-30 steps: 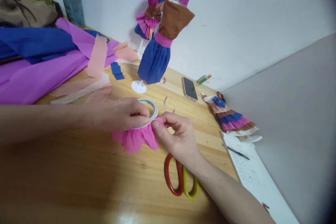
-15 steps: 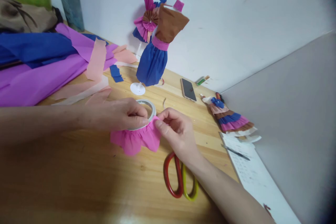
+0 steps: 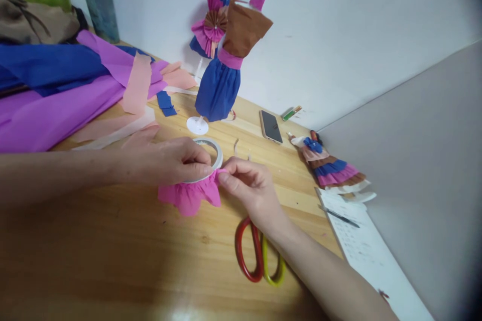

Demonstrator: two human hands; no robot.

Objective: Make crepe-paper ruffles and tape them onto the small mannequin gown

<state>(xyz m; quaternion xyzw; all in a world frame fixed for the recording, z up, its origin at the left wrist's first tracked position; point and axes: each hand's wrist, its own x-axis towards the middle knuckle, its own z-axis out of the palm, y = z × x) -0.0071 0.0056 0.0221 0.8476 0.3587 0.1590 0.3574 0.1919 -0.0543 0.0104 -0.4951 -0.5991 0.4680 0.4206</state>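
Note:
My left hand (image 3: 186, 160) is closed on a white roll of double-sided tape (image 3: 217, 153), thumb and fingers pressing at its near rim. Along that rim hangs a ruffled strip of pink crepe paper (image 3: 190, 198), gathered at the top and loose below. The strip's right end is pinched between thumb and forefinger of my right hand (image 3: 250, 185). Part of the roll is hidden behind my left fingers. Scissors (image 3: 256, 256) with one red and one yellow handle lie under my right wrist, their blades out of sight.
Behind the roll stands a doll form in a brown and blue paper dress (image 3: 220, 85), another behind it. Purple and blue crepe sheets (image 3: 75, 105) cover the left. A phone (image 3: 270, 127), a tiered paper dress (image 3: 331, 165) and a pen on a written sheet (image 3: 361, 241) lie right.
My right hand has shifted slightly left, drawing the pink strip's end in so that it looks more bunched beside the roll. My left hand keeps its grip.

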